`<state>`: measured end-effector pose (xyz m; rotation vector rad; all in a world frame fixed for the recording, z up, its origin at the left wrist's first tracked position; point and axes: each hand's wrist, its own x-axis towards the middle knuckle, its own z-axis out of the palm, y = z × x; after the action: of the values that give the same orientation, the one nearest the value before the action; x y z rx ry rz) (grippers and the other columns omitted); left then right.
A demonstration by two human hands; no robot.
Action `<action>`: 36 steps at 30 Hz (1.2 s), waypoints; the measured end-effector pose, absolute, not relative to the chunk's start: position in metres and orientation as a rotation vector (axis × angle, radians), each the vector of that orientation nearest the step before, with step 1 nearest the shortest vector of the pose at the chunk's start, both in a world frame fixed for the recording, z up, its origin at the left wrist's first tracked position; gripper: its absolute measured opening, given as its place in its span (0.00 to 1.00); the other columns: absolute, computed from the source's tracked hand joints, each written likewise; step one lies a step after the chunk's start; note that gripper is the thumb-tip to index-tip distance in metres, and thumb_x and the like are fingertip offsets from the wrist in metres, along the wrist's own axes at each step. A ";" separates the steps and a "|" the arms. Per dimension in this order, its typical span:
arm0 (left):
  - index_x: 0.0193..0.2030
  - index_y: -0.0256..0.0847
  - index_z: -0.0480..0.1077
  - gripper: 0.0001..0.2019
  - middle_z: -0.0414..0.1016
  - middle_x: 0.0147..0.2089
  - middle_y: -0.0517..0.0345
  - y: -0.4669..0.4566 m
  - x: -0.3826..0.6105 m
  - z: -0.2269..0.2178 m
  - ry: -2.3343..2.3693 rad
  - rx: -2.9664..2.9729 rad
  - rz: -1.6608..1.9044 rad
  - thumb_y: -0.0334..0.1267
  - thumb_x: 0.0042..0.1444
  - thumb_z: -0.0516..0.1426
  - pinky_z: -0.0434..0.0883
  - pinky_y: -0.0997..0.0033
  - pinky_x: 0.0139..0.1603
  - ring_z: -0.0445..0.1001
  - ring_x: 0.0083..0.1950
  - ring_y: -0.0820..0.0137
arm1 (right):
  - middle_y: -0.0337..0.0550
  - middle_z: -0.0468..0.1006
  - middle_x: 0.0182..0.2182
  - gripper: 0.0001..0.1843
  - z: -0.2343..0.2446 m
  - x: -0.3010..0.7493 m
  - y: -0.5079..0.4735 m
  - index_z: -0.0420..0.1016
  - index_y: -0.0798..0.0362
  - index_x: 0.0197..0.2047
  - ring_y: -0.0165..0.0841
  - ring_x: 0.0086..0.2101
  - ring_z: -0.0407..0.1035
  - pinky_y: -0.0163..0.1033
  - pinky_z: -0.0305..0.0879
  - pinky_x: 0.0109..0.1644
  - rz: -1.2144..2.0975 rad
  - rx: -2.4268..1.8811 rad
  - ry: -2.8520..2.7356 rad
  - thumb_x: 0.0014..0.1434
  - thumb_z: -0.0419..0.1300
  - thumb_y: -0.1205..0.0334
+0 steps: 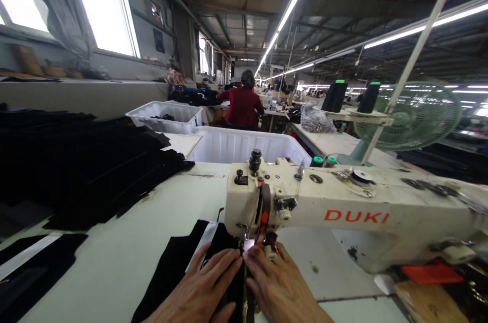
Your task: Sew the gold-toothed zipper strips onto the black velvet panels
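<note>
My left hand (204, 285) lies flat with fingers stretched out on a piece of black fabric (173, 267), fingertips close to the needle. My right hand (278, 285) rests flat beside it, fingers extended, pressing the fabric just in front of the presser foot. Above both hands sits the head of a white sewing machine (343, 214) marked DUKI. The needle area between the fingertips is lit and partly hidden by the machine head.
A large pile of black fabric pieces (87, 165) covers the table's left. White plastic bins (244, 145) stand behind the machine. A green fan (407, 117) and thread cones (335, 95) are at the right. A person in red (243, 104) sits further back.
</note>
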<state>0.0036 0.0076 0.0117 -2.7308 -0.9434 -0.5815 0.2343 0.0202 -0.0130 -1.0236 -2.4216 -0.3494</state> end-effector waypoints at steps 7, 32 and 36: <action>0.64 0.36 0.66 0.29 0.73 0.62 0.51 0.010 0.005 0.015 -0.854 -2.682 -0.564 0.32 0.54 0.59 0.62 0.60 0.68 0.71 0.62 0.58 | 0.44 0.80 0.48 0.16 -0.017 0.228 0.023 0.72 0.55 0.55 0.39 0.43 0.74 0.45 0.65 0.54 -0.455 -0.984 -2.357 0.67 0.60 0.57; 0.64 0.31 0.65 0.31 0.71 0.64 0.44 0.011 0.014 0.013 -0.854 -2.725 -0.541 0.28 0.50 0.56 0.61 0.58 0.69 0.69 0.65 0.57 | 0.47 0.76 0.57 0.22 -0.028 0.243 0.027 0.67 0.57 0.63 0.45 0.53 0.73 0.49 0.72 0.58 -0.243 -1.017 -2.542 0.66 0.60 0.68; 0.63 0.31 0.67 0.29 0.72 0.63 0.43 0.010 0.014 0.016 -0.863 -2.735 -0.526 0.28 0.51 0.56 0.63 0.57 0.68 0.70 0.64 0.56 | 0.51 0.76 0.57 0.23 -0.029 0.244 0.029 0.69 0.57 0.62 0.46 0.54 0.72 0.49 0.73 0.57 -0.231 -1.035 -2.568 0.64 0.60 0.71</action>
<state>0.0144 0.0099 0.0159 -2.7350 -0.8632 -0.5262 0.2439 0.0290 -0.0286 -1.0345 -2.5683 -0.2307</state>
